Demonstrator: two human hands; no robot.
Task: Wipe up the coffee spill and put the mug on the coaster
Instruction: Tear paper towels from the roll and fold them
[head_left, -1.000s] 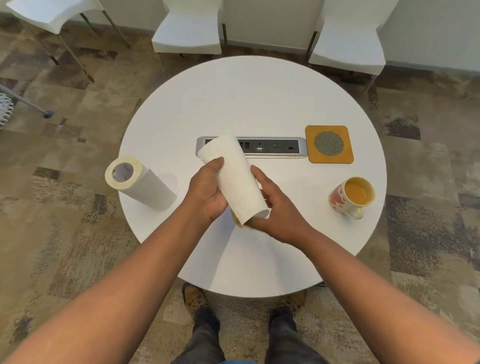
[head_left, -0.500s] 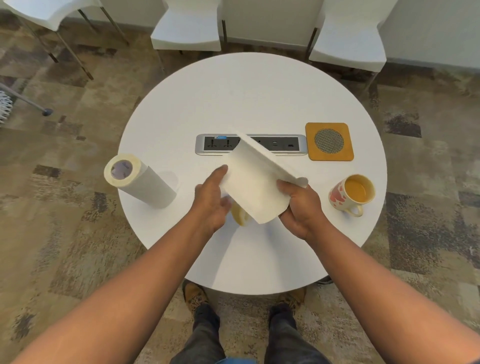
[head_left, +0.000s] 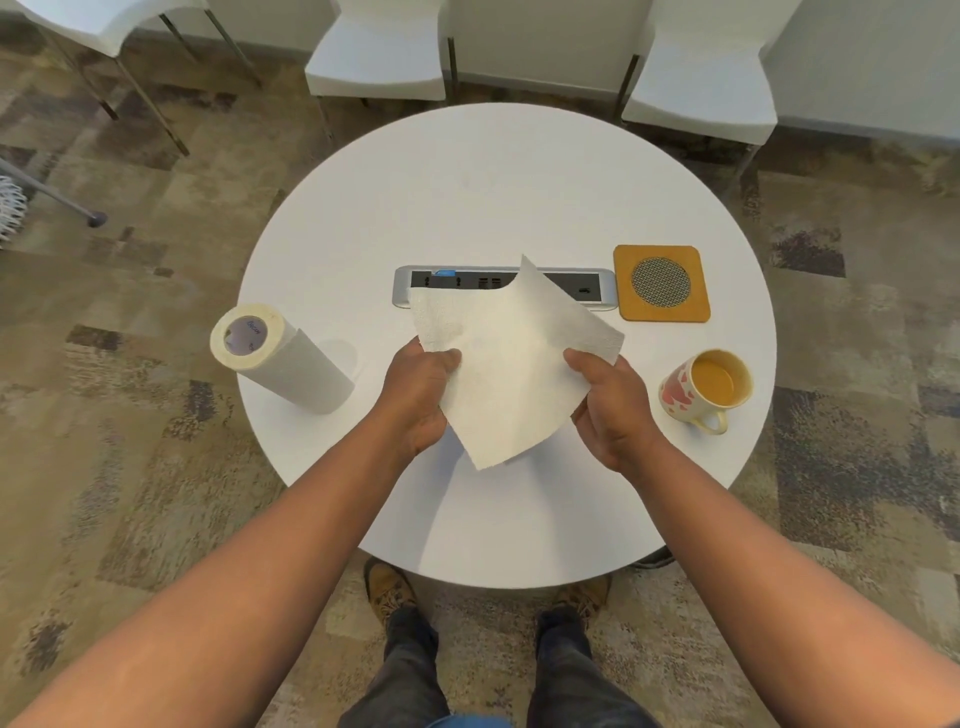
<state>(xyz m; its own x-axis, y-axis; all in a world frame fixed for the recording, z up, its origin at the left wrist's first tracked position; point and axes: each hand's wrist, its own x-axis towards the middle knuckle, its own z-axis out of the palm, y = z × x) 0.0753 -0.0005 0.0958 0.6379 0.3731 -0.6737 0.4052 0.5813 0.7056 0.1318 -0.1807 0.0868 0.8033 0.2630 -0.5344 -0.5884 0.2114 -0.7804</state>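
The white paper towel sheet (head_left: 511, 364), rolled a second ago, now hangs unfolded, pinched by left hand (head_left: 418, 395) and right hand (head_left: 608, 405).

Embossed paper towel (head_left: 506, 364), smooth matt table (head_left: 519, 187), glossy ceramic mug (head_left: 704, 387).

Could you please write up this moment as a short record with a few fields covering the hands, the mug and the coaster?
left hand: grips the left edge of the paper towel
right hand: grips its right edge
paper towel: spread open above the table
spill: hidden, not visible now
mug: upright on the table, near the coaster, not on it
roll: on the table's left side
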